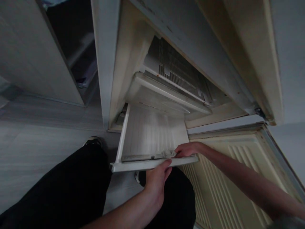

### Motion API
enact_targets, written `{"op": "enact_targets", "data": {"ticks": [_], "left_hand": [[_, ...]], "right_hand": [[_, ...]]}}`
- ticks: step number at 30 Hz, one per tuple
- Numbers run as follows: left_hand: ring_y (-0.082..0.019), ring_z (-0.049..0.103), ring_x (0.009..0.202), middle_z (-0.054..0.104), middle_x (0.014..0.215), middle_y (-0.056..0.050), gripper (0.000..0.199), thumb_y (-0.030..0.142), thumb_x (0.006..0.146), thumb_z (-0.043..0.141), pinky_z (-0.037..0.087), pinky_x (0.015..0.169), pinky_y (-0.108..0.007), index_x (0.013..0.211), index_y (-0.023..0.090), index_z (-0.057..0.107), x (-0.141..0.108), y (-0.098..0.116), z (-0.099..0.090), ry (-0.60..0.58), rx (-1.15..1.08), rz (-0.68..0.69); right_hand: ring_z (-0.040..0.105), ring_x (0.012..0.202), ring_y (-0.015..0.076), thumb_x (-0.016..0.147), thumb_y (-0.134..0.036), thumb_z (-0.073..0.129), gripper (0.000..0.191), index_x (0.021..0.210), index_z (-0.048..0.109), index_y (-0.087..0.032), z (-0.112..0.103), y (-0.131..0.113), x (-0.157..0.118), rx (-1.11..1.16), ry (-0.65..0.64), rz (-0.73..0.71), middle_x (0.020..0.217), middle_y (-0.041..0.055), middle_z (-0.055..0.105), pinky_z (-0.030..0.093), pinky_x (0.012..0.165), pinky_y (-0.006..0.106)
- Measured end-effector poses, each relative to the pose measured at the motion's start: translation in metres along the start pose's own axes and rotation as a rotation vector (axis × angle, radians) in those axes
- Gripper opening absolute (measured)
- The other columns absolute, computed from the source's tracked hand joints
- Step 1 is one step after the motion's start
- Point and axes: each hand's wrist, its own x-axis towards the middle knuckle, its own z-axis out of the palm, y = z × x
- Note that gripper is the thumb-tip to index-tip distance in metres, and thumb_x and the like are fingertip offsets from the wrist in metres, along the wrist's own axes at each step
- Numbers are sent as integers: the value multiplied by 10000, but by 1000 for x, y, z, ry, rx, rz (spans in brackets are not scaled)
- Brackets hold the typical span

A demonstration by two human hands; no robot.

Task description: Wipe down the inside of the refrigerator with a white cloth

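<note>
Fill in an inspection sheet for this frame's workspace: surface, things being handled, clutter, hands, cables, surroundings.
Surface: pale floor, faintly streaked, with a shoe on it.
Things handled: white drawer, ribbed inside, partly pulled out; pale bunched cloth just inside its front edge.
Clutter: dim items at far left, too dark to identify.
Hands: left hand grips the drawer's front edge; right hand is at the cloth, fingers partly hidden.
Cables: nothing seen.
Surroundings: refrigerator-like appliance around the drawer; ribbed cream door standing open at right.
</note>
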Motion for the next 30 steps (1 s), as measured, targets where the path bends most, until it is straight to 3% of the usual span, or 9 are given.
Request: {"op": "enact_targets", "data": {"ticks": [2, 8, 10, 13, 19, 21, 24, 26, 30], "left_hand": [[-234, 719, 1036, 735, 1160, -148, 195, -17, 836, 718, 567, 1051, -434, 990, 96, 675, 0, -1, 0, -4, -7, 18], [-196, 718, 951, 733, 1144, -120, 248, -57, 819, 701, 563, 1048, -459, 992, 117, 661, 3, -3, -3, -7, -15, 72], [-198, 715, 962, 731, 1142, -117, 243, -61, 815, 699, 564, 1047, -454, 975, 119, 666, 3, -2, -3, -23, 3, 81], [-209, 711, 996, 732, 1110, -128, 241, -62, 816, 695, 571, 1036, -433, 984, 110, 673, 3, -1, -2, -47, 12, 94], [-207, 715, 999, 731, 1142, -109, 332, -62, 799, 713, 595, 988, -407, 1065, 127, 651, 0, -2, 3, -58, -29, 80], [-208, 714, 990, 733, 1131, -99, 337, -59, 791, 720, 599, 973, -399, 1059, 133, 651, 0, -2, 4, -56, -36, 86], [-200, 709, 919, 735, 1031, -112, 209, -56, 789, 703, 605, 912, -349, 923, 101, 670, 2, -3, 2, -66, -34, 80], [-192, 694, 850, 725, 970, -112, 135, -25, 807, 682, 608, 818, -318, 861, 98, 680, 3, -3, -1, -81, -30, 113], [-188, 687, 847, 724, 994, -46, 282, 31, 745, 780, 599, 795, -319, 980, 172, 714, 3, 1, -10, -133, -12, 245]], "right_hand": [[603, 776, 129, 960, -255, 578, 258, 1078, 783, -149, -1, -19, 10, -86, 43, -77, 908, 26, 730, 420, 693, 212], [589, 750, 101, 952, -179, 614, 173, 1016, 764, -121, -11, -168, 93, -237, 65, -494, 906, 25, 729, 431, 695, 195], [580, 746, 95, 927, -116, 622, 132, 973, 745, -100, -13, -197, 103, -203, 113, -578, 898, 28, 718, 431, 694, 191], [549, 715, 83, 949, -123, 593, 124, 881, 695, -109, -12, -194, 83, -101, 169, -623, 812, -2, 663, 410, 667, 186], [341, 570, 63, 1006, -455, 536, 453, 682, 546, -139, -23, -121, 2, 19, 181, -418, 605, -62, 374, 276, 529, 201], [338, 575, 65, 1010, -480, 522, 483, 666, 541, -141, -26, -122, -5, -4, 214, -430, 597, -60, 363, 268, 538, 207], [411, 605, 73, 1030, -492, 494, 478, 708, 586, -151, -16, -157, 5, -34, 296, -593, 623, -49, 444, 298, 581, 210], [474, 638, 90, 1047, -482, 472, 462, 746, 629, -168, -3, -187, 13, -92, 478, -633, 668, -32, 527, 318, 616, 224], [562, 685, 157, 1080, -511, 350, 521, 851, 698, -198, 23, -218, 18, -184, 1083, -414, 729, 31, 643, 369, 674, 279]]}}
